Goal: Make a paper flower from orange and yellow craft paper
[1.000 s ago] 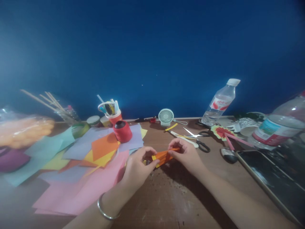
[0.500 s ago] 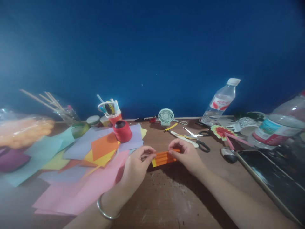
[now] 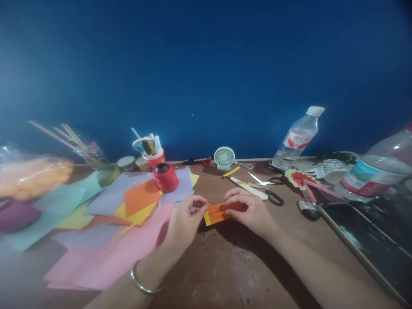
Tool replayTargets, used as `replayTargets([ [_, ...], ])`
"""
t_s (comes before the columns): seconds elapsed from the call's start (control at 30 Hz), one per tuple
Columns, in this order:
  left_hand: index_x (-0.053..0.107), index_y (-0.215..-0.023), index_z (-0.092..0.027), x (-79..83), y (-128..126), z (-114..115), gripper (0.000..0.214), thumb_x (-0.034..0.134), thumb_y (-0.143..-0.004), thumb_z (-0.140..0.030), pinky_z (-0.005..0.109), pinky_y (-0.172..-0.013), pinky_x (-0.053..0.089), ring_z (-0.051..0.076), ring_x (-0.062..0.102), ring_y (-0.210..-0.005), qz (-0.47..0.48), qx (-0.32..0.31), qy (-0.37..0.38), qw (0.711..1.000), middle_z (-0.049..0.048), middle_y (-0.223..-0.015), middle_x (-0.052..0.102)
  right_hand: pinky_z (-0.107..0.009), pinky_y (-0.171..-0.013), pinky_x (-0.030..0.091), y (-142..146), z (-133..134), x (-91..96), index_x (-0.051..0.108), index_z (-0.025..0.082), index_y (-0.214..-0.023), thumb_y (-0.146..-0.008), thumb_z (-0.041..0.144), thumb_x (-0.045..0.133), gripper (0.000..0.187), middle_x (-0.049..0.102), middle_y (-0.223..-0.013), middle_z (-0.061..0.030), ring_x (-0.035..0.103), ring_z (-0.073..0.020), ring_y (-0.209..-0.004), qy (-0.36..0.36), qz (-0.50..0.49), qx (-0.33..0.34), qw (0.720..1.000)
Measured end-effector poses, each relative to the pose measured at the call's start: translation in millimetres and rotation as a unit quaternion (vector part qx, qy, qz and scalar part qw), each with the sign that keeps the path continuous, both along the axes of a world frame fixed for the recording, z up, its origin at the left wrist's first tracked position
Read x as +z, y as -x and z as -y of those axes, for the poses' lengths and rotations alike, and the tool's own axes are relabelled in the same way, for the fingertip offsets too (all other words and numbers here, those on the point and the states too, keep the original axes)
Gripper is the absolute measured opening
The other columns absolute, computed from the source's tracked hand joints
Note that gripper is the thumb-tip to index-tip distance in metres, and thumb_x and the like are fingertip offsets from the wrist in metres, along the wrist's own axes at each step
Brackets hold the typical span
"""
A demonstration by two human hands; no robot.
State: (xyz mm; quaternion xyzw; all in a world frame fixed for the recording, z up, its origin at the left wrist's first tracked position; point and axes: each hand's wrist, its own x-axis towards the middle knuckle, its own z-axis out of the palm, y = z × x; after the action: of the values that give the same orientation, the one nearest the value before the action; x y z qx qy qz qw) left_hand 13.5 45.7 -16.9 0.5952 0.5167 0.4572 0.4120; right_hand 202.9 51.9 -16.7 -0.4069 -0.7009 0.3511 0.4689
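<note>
Between my hands is a small strip of folded orange paper (image 3: 220, 213) with a yellow edge at its left end. My left hand (image 3: 191, 214), with a silver bangle at the wrist, pinches the paper's upper left corner between thumb and fingertips. From the other side my right hand (image 3: 249, 210) grips the right part of the paper, thumb in front and fingers behind, covering that end. Just beyond my right hand lie a white-handled cutter (image 3: 249, 188) and black-handled scissors (image 3: 275, 196).
Coloured paper sheets (image 3: 106, 262) spread over the left side. Behind them stand a red thread spool (image 3: 165, 178) and a cup of pens (image 3: 154, 159). A small fan (image 3: 224, 158) is at the back. To the right are a water bottle (image 3: 298, 137), a paper flower (image 3: 301, 178) and a phone (image 3: 363, 244).
My right hand has shifted its grip on the orange paper, its fingers now reaching further over the top. The paper has moved slightly left.
</note>
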Motion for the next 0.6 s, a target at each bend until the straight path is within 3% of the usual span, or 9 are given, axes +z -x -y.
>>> replayTargets([
  [0.33, 0.057, -0.076, -0.017, 2.1, -0.1, -3.2, 0.012, 0.064, -0.068, -0.023, 0.023, -0.067, 0.046, 0.013, 0.060, -0.070, 0.038, 0.017, 0.016, 0.999, -0.0001, -0.073, 0.063, -0.030, -0.076, 0.045, -1.7, -2.2, -0.4, 0.069, 0.023, -0.074, -0.060, 0.012, 0.070, 0.018, 0.061, -0.087, -0.0021, 0.058, -0.0167, -0.082, 0.023, -0.014, 0.004, 1.000],
  [0.6, 0.058, -0.076, -0.018, 2.8, -1.3, -1.6, 0.008, 0.061, -0.070, -0.020, 0.025, -0.070, 0.048, 0.015, 0.062, -0.074, 0.035, 0.024, -0.024, 0.999, 0.0005, -0.075, 0.066, -0.029, -0.069, 0.049, -2.5, -7.6, -9.7, 0.066, 0.020, -0.069, -0.060, 0.015, 0.070, 0.011, 0.060, -0.084, -0.0011, 0.059, -0.0161, -0.078, 0.136, -0.177, 0.042, 0.974],
])
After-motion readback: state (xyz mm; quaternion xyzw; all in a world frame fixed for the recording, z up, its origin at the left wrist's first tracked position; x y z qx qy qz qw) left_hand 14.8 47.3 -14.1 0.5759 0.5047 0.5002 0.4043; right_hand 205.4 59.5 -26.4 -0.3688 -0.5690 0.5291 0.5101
